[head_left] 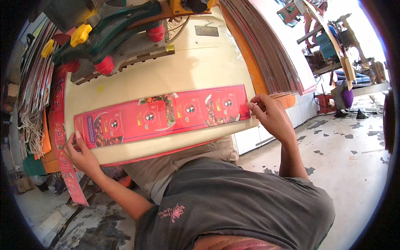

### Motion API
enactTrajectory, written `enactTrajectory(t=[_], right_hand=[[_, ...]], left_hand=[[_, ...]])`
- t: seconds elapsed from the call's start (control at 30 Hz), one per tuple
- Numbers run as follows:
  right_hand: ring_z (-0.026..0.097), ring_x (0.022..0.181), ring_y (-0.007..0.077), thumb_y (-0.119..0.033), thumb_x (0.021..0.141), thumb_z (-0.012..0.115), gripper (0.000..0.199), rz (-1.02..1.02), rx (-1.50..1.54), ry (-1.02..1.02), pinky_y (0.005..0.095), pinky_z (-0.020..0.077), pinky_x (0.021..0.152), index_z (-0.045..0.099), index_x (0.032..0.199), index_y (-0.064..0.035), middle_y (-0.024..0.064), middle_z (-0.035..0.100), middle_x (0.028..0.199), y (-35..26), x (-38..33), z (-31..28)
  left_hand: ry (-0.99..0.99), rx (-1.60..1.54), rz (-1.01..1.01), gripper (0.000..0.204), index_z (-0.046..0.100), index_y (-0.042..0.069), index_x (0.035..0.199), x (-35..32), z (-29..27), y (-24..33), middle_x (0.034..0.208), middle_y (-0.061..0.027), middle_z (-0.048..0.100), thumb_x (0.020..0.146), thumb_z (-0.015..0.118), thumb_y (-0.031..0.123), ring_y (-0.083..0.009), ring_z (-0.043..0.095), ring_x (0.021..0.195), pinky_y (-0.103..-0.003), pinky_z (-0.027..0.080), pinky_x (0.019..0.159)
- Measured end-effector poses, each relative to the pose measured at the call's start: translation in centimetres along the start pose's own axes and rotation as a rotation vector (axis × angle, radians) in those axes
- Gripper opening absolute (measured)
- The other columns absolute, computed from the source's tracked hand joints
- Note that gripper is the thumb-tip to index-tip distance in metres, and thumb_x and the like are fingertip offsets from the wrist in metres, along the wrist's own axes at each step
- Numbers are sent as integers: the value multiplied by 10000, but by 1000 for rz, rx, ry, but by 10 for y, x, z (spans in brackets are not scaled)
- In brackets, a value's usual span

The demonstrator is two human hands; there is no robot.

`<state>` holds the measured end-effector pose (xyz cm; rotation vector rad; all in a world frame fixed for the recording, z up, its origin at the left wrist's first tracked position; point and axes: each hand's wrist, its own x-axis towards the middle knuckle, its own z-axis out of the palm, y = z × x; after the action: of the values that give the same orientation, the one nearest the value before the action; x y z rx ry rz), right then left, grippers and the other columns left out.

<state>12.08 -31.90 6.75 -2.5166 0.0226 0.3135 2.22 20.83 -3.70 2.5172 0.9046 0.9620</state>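
A long red printed strip (170, 118) with round logos and food pictures lies across the cream-coloured work surface (125, 89), its right end slightly higher in view. At its right edge, my right hand (271, 114) pinches the strip between thumb and bent fingers. My left hand (81, 155) is at the lower left corner, with fingertips closed on the edge there; part of that grip is hidden. Another red printed strip (75, 185) hangs down over the left side of the table, beside my left hand.
A dark green machine arm (121, 27) with a yellow knob (81, 35) and red cylindrical parts (103, 66) stands over the table's far side. Stacked sheets (271, 54) lie at the right, and more stacks (36, 83) at the left. Another person's legs (308, 25) show far right.
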Motion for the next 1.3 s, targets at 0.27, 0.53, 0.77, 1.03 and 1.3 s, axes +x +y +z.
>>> enactTrajectory(t=[0.27,0.53,0.77,1.03,1.3], right_hand=[[619,706,51,-300,1045,663,301,102,405,-221,214,471,610,687,1126,-11,-3,683,820,18,9,-6],[542,679,42,-350,1010,711,313,127,546,-380,203,402,622,726,985,-38,-45,618,759,38,23,-7],[568,794,43,-227,1023,704,227,-83,515,-70,225,458,708,713,1074,-6,-34,659,862,24,23,3],[559,838,71,-32,1008,679,69,-429,647,195,219,463,724,649,1017,29,5,557,1002,38,52,20],[573,886,81,-86,1029,674,103,-460,646,223,235,466,785,658,1057,12,6,596,1013,22,64,25]], left_hand=[[7,-8,-28,474,713,1,1146,3,0,0,1090,-120,651,1018,671,455,-274,622,949,-413,495,819],[-93,-161,-75,413,685,-16,1119,9,-1,-10,1081,-134,614,1010,709,382,-267,599,958,-410,491,856],[-157,-418,-239,395,662,-17,1109,9,-9,-17,1036,-50,597,995,748,351,-147,543,928,-341,474,860],[34,-706,-320,417,608,7,1192,4,-15,-2,1068,-42,628,1018,722,369,-129,561,1003,-294,446,932],[146,-789,-246,376,630,-5,1242,1,-18,1,1161,-47,679,1087,610,337,-131,602,1080,-304,475,963]])
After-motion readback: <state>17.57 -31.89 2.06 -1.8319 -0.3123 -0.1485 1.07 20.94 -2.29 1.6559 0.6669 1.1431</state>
